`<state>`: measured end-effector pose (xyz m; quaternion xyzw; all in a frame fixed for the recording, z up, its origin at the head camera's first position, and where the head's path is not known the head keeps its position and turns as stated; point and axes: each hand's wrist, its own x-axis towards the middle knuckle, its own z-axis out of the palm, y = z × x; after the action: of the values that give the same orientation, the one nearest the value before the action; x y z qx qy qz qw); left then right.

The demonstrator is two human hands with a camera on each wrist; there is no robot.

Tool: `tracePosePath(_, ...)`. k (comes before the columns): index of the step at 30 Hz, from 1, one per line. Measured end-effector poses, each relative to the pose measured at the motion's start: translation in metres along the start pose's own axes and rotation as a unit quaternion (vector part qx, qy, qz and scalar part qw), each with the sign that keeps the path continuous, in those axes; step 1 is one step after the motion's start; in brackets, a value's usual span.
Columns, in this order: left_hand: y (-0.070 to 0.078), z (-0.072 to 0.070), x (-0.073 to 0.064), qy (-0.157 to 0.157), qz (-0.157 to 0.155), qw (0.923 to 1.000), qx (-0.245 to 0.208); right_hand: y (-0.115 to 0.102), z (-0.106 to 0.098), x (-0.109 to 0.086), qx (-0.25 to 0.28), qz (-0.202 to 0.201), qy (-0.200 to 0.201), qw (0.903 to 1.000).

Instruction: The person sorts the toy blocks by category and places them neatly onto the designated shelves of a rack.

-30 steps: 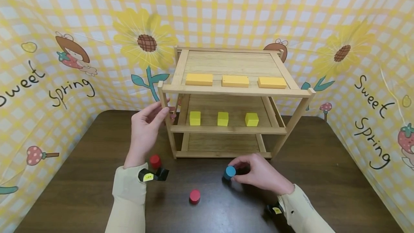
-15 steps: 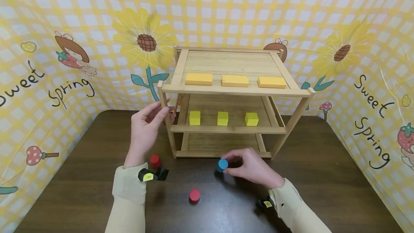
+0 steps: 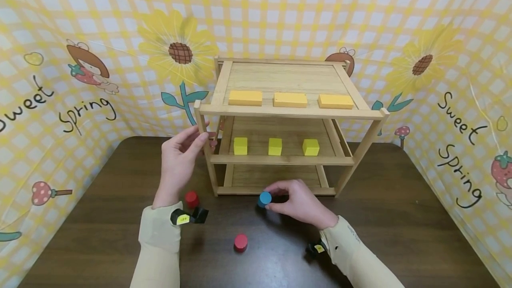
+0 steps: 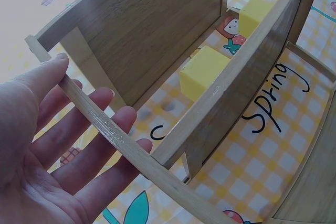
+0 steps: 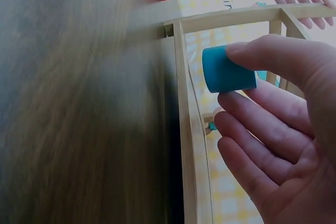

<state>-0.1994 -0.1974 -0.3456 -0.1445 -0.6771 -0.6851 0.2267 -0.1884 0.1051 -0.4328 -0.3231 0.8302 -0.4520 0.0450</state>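
Note:
My right hand pinches a blue cylinder block between thumb and fingers, just in front of the bottom level of a wooden three-tier shelf. The right wrist view shows the blue cylinder held off the dark tabletop. My left hand grips the shelf's front left post; in the left wrist view the thumb and fingertips lie along that post. Yellow cubes stand in a row on the middle shelf, and flat yellow-orange blocks lie along the front of the top one.
A red cylinder stands on the table by the left wrist. Another red cylinder is nearer the front, between the forearms. Behind and at both sides hangs a yellow checked cloth.
My right hand has carried the blue cylinder leftward and a little toward the shelf. The left hand stays on the post, and the other blocks keep their places.

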Motion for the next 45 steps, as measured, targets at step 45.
tracePosePath(45,-0.001,0.0,-0.001,0.003,-0.015,0.9998,0.009,-0.004,0.037,0.036,-0.026,0.038,0.095,0.9944)
